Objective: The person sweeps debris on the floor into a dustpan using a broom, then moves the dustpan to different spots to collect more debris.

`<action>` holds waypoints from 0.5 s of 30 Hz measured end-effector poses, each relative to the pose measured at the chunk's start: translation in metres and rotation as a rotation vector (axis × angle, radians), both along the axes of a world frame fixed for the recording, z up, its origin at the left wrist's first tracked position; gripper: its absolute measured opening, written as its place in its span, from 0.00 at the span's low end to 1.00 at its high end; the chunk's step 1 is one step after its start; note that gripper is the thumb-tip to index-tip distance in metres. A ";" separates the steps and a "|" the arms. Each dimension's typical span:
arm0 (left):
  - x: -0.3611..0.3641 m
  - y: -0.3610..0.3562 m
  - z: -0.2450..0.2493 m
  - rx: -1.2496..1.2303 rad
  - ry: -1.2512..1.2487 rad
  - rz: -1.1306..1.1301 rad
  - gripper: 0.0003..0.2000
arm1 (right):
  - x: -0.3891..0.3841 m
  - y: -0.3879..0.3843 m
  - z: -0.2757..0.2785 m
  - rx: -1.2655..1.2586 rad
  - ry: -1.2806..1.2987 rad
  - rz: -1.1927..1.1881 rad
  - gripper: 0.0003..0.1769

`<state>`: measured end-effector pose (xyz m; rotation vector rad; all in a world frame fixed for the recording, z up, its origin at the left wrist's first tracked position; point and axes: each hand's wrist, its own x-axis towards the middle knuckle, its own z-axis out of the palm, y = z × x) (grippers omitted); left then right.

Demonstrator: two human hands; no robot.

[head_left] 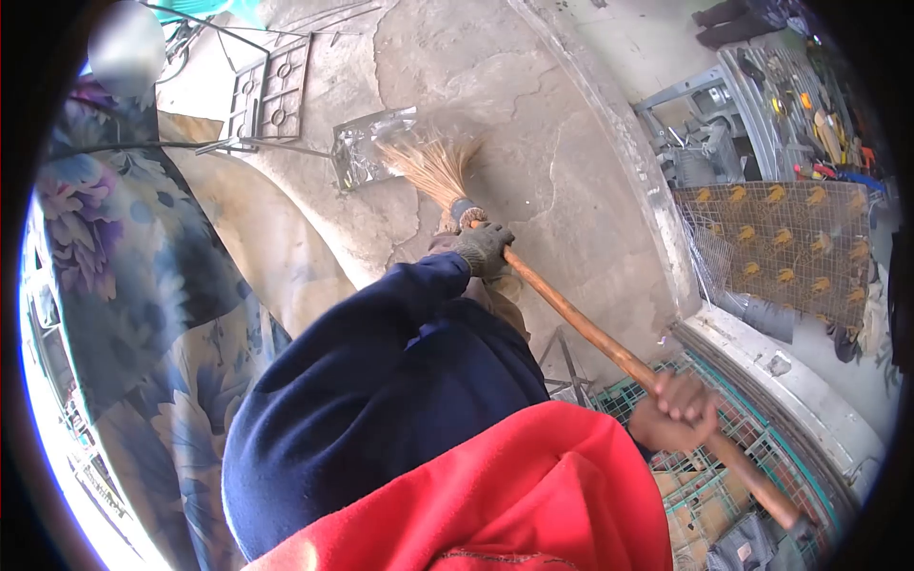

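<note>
We stretch our navy-sleeved left arm (381, 309) forward and down, its cuff meeting the wrist of our grey-gloved left hand (484, 249), which is curled in a grip, back upward. Our bare right hand (674, 411) sits nearer our body, out to our right, fingers (687, 394) wrapped into a fist; our right forearm is mostly hidden.

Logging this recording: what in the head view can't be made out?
All in the head view:
- Broom: bristle tips blurred.
- Dark shiny item: partly covered by bristles; identity unclear.
- Left hand: underside of its grip hidden by the glove's back and the handle.
- Person at upper right: cut off by the lens border.
- Tools: too small to identify individually.
</note>
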<state>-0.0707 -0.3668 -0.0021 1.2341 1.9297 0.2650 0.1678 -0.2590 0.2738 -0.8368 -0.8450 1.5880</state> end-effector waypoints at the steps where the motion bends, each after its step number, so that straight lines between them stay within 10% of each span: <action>1: 0.002 0.004 0.009 0.042 -0.008 -0.019 0.22 | 0.012 0.001 0.017 0.110 0.048 0.100 0.20; 8: 0.051 0.075 0.119 0.364 -0.008 -0.245 0.15 | 0.096 -0.021 0.153 0.426 -0.170 -0.014 0.22; 15: 0.087 0.105 0.033 0.588 -0.161 -0.129 0.14 | 0.055 -0.052 0.111 0.392 -0.272 -0.225 0.22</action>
